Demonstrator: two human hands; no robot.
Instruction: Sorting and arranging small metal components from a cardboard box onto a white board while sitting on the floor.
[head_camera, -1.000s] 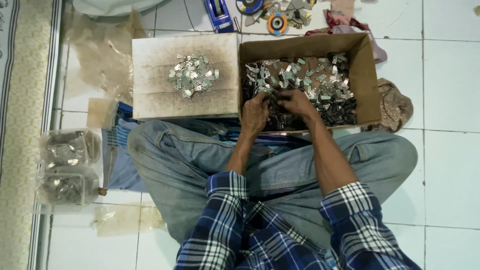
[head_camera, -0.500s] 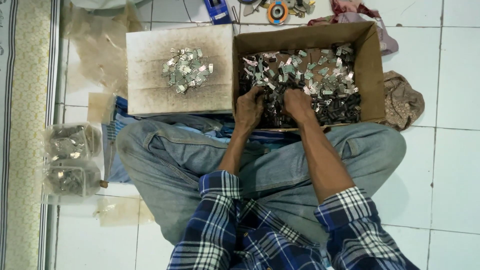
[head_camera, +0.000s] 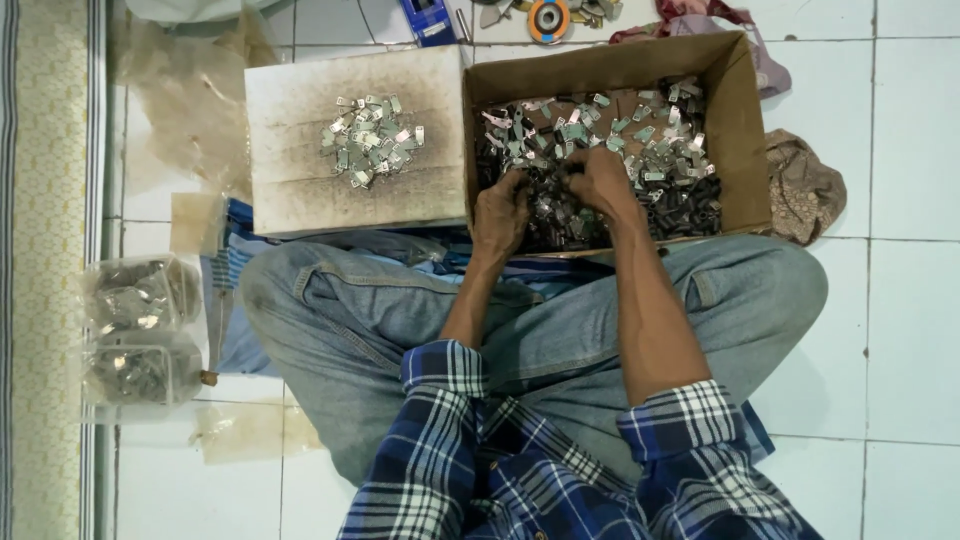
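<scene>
Small shiny metal clips (head_camera: 600, 150), silver and dark, fill the open brown cardboard box (head_camera: 745, 130) that sits on the white tile floor (head_camera: 900, 330) in front of the person's crossed legs in blue jeans (head_camera: 330, 300).

Far left, clear plastic bags (head_camera: 135, 330) with more metal bits lie on the floor. Next comes a flat, dirty white cardboard sheet (head_camera: 290, 180) with a little heap of silver clips (head_camera: 370, 140) in its middle. It touches the left wall of the brown box.

The left hand (head_camera: 500, 215) is down in the near part of the box, resting on the dark clips. Its fingers are curled and close together, pressed into the pile. I cannot tell if they pinch a clip. Just beside it, the right hand (head_camera: 600, 185) also lies on the pile, fingers bent and bunched, tips touching clips. The two hands almost meet.

To the right of the box lies a crumpled brown cloth (head_camera: 805, 185).

Half a second ago the hands were in the same spot in the box, close together. The heap on the white sheet looks the same too.
</scene>
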